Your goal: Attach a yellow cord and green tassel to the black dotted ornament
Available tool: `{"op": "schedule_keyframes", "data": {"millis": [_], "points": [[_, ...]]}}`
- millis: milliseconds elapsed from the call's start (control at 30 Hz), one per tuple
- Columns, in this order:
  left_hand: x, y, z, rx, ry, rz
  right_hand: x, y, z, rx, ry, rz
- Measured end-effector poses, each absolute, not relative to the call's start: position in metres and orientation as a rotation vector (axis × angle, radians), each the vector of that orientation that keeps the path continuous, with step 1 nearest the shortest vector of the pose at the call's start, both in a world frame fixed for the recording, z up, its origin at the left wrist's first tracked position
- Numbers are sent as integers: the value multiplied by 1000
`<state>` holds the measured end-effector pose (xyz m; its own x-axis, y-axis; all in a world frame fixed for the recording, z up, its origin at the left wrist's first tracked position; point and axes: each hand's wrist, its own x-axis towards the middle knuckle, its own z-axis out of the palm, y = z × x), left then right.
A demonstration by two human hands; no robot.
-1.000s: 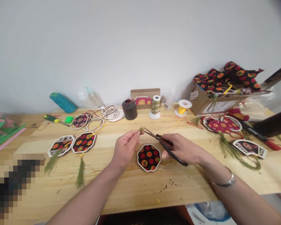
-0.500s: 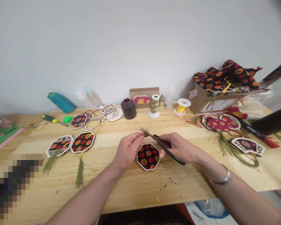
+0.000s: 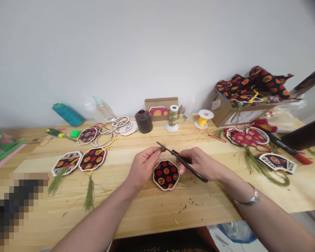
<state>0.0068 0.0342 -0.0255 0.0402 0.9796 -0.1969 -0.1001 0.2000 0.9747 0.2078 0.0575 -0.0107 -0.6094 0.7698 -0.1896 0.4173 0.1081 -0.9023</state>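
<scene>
Box point(image 3: 228, 109): patterned fabric point(image 3: 267, 81); scissors point(image 3: 184, 160) in right fingers point(image 3: 192, 153).

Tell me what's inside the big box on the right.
Black patterned fabric bulges from the box, with yellow cord beside it. Anything deeper is covered and can't be seen.

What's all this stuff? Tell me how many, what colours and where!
scissors: 1, black, centre
thread tuft: 1, olive, at scissors
lobed ornament: 1, black, red, centre
tasselled ornaments: 2, black, red, left
fan-shaped ornament: 1, black, white, right
overlapping ornaments: count unclear, magenta, right
wooden frames: count unclear, pale, back
screwdriver: 1, green, yellow, left
thread cone: 1, teal, left
pump bottle: 1, clear, back
spools: 3, black, olive, yellow, back
cardboard boxes: 2, brown, back
cloth heap: 1, multicoloured, right
table: 1, pale wood, underneath
bracelet: 1, silver, right
left hand: 1, pinching thread tuft
right hand: 1, holding scissors
</scene>
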Motion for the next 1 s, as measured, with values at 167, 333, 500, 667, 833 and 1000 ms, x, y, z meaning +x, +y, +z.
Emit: {"op": "schedule_keyframes", "data": {"millis": [167, 333, 500, 667, 833, 1000], "points": [[7, 33, -24, 1002, 1225, 1096, 207, 57, -9, -1167, -2012, 1530], [7, 34, -23, 1002, 1239, 1115, 207, 57, -7, -1153, -1992, 1558], [7, 35, -23, 1004, 1237, 1107, 207, 58, -9, -1155, -1986, 1551], [6, 36, -23, 1013, 1259, 1103, 207, 58, -8, -1189, -1992, 1520], [5, 36, -24, 1034, 1294, 1098, 206, 58, -6, -1245, -2012, 1466], [4, 37, -26, 1049, 1295, 1108, 206, 59, -7, -1301, -2048, 1380]]}}
